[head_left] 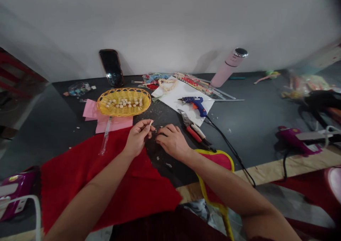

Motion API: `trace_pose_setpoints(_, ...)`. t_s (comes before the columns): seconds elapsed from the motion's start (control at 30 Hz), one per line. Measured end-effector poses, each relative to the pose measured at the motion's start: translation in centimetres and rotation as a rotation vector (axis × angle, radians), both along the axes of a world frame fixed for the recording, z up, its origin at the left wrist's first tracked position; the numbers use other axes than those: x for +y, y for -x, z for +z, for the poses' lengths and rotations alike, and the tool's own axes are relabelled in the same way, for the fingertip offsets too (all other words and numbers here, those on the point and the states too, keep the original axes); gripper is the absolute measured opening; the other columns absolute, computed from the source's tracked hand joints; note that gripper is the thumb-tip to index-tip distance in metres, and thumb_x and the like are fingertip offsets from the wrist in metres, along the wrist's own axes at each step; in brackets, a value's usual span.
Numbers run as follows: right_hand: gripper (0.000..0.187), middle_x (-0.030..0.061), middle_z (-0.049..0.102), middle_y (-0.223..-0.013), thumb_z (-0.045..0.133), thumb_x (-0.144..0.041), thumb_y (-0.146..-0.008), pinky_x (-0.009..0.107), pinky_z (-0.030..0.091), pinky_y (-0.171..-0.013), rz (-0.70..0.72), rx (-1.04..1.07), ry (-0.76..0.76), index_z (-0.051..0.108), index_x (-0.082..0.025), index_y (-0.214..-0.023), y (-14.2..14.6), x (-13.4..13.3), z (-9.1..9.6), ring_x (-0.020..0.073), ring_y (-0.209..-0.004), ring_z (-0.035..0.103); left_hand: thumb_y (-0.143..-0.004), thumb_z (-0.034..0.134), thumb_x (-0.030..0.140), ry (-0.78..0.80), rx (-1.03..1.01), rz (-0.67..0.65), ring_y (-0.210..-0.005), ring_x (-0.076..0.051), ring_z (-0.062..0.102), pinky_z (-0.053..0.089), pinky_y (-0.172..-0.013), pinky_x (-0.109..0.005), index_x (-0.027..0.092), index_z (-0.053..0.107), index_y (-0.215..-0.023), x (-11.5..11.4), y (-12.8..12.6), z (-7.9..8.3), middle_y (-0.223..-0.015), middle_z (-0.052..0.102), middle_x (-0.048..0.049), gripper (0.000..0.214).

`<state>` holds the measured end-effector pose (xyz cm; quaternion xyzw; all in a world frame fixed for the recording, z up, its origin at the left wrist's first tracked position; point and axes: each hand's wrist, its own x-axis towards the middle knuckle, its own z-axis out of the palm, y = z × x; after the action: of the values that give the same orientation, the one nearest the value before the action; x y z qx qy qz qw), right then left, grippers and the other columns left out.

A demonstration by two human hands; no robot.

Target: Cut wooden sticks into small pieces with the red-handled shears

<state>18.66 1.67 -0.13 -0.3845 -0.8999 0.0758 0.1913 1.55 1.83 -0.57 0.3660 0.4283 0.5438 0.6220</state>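
My left hand (139, 136) is closed, pinching a small pale stick-like piece (151, 123) between thumb and fingertips. Just beside it, my right hand (173, 140) is curled with its fingertips low over the dark table; whatever lies under them is too small to make out. Small crumbs are scattered around both hands. Beyond the left hand, a yellow woven basket (122, 114) holds several small whitish pieces (124, 102). Pliers-like cutters (195, 131) with red and white handles lie to the right of my right hand.
A blue glue gun (195, 104) rests on white paper (170, 98), its cord running to the front edge. Red cloth (106, 177) covers the front left. A phone (112, 67) and a pink flask (229, 67) stand along the wall. Pink paper (114, 124) sits under the basket.
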Motion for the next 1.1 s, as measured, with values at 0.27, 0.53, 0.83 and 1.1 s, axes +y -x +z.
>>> trace_pose_setpoints(0.27, 0.01, 0.0038, 0.062, -0.088, 0.048, -0.019, -0.09, 0.033, 0.042, -0.082, -0.076, 0.46, 0.136, 0.057, -0.02, -0.089, -1.2, 0.9, 0.9, 0.0175, -0.087, 0.053, -0.082, 0.057, 0.029, -0.049, 0.329, -0.132, -0.058, -0.009, 0.048, 0.038, -0.055, -0.021, 0.016, 0.063, -0.099, -0.5, -0.1, 0.3, -0.078, 0.064, -0.0026, 0.022)
trace_pose_setpoints(0.53, 0.008, 0.0025, 0.064, -0.085, 0.052, -0.018, -0.088, 0.033, 0.045, -0.08, -0.054, 0.59, 0.184, 0.059, -0.022, -0.085, -1.0, 0.7, 1.2, 0.017, -0.085, 0.057, -0.081, 0.057, 0.031, -0.075, 0.406, -0.215, -0.058, -0.011, 0.051, 0.039, -0.054, -0.021, 0.018, 0.065, -0.096, -0.7, -0.2, 0.6, -0.074, 0.065, -0.0018, 0.021)
trace_pose_setpoints(0.83, 0.005, 0.0011, 0.062, -0.082, 0.055, -0.02, -0.087, 0.028, 0.045, -0.076, -0.036, 0.596, 0.27, 0.059, -0.021, -0.084, -1.0, 0.7, 0.8, 0.0144, -0.081, 0.056, -0.081, 0.059, 0.034, -0.126, 0.504, -0.259, -0.058, -0.009, 0.05, 0.037, -0.054, -0.02, 0.017, 0.065, -0.085, -0.8, 0.0, 0.7, -0.072, 0.066, -0.0015, 0.019)
trace_pose_setpoints(1.1, 0.008, 0.0024, 0.062, -0.083, 0.051, -0.019, -0.089, 0.029, 0.047, -0.078, 0.012, 0.59, 0.246, 0.059, -0.021, -0.086, -1.0, 0.6, 1.1, 0.015, -0.084, 0.057, -0.08, 0.06, 0.034, -0.147, 0.493, -0.264, -0.064, -0.012, 0.055, 0.042, -0.06, -0.023, 0.017, 0.066, -0.083, -0.8, -0.1, 1.1, -0.072, 0.066, -0.0026, 0.018)
